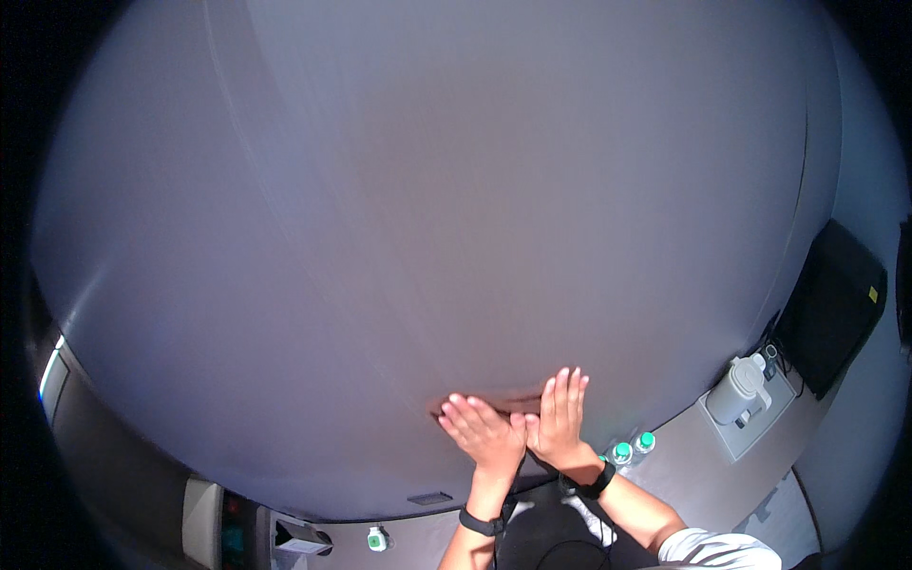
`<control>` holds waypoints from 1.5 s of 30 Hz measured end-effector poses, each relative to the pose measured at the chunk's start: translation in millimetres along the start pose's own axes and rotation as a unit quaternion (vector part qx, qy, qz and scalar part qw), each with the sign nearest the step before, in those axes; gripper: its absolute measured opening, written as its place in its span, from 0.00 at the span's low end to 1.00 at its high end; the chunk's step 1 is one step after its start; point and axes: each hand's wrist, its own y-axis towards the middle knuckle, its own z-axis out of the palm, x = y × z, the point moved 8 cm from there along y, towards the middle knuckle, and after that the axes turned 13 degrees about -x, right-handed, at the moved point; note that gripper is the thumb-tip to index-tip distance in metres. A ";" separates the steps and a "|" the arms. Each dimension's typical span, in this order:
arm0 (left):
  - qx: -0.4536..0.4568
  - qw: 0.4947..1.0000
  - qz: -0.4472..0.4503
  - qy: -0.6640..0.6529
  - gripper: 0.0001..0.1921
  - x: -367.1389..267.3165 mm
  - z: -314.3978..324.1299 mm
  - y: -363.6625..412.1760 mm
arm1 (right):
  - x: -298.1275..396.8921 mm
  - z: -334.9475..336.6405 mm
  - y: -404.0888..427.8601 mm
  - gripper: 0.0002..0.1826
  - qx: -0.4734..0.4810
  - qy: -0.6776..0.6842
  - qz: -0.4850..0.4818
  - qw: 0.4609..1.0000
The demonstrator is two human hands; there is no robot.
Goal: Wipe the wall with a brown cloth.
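Both my hands are against a broad grey wall surface, backs towards me and fingers pointing up. My left hand leans to the upper left, its fingers lying close together. Beside it is my right hand, with the fingers more upright. The two thumbs meet or nearly meet between the hands. Dark shadows fall on the wall around the fingertips; whether the palms press fully flat is hidden. Neither hand holds anything. A black band circles my left wrist and another black band my right.
Clear bottles with green caps stand right of my right wrist. Farther right, a light grey jug or kettle sits on a tray beside a black screen-like panel. A small white-and-green item and a dark wall plate are lower left.
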 end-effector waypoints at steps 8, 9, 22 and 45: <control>-0.039 0.999 0.036 -0.013 0.41 -9.6 -31.6 153.7 | 33.4 -8.0 157.9 0.39 -0.037 -0.001 -0.012 0.999; -0.047 0.998 0.039 -0.025 0.41 -17.7 -27.2 174.3 | 29.1 -9.6 179.9 0.40 -0.042 -0.010 -0.024 0.999; -0.289 0.944 0.158 0.008 0.32 -30.4 -65.2 406.7 | 82.5 -32.4 415.2 0.32 -0.282 -0.010 -0.235 0.930; -0.303 0.939 0.154 0.061 0.35 -28.0 -93.1 577.6 | 116.4 -29.2 581.6 0.32 -0.317 -0.085 -0.251 0.911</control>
